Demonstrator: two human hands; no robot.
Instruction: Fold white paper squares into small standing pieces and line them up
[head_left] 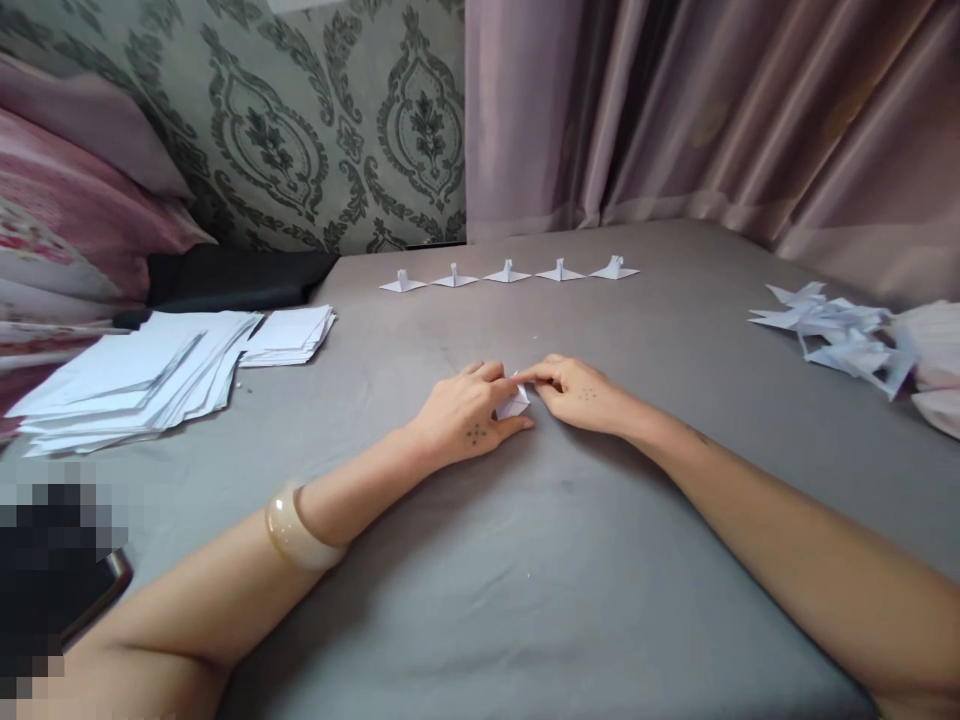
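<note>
A small piece of folded white paper [514, 404] lies on the grey sheet in front of me. My left hand [474, 408] holds it from the left, thumb along the near side and fingers over the far side, hiding part of it. From the right, my right hand [576, 392] reaches in with its index finger on the paper's far edge, close to the left fingertips. The other right fingers are curled under. Beyond my hands stands a row of several small folded paper figures [508, 272], each with flat points and an upright middle.
A stack of white paper sheets [120, 375] lies at the left, beside a smaller stack [289, 335]. Behind them is a black flat item [240, 278]. A pile of folded paper shapes [844, 335] sits at the right. Curtains [675, 110] and patterned wallpaper [337, 120] border the back.
</note>
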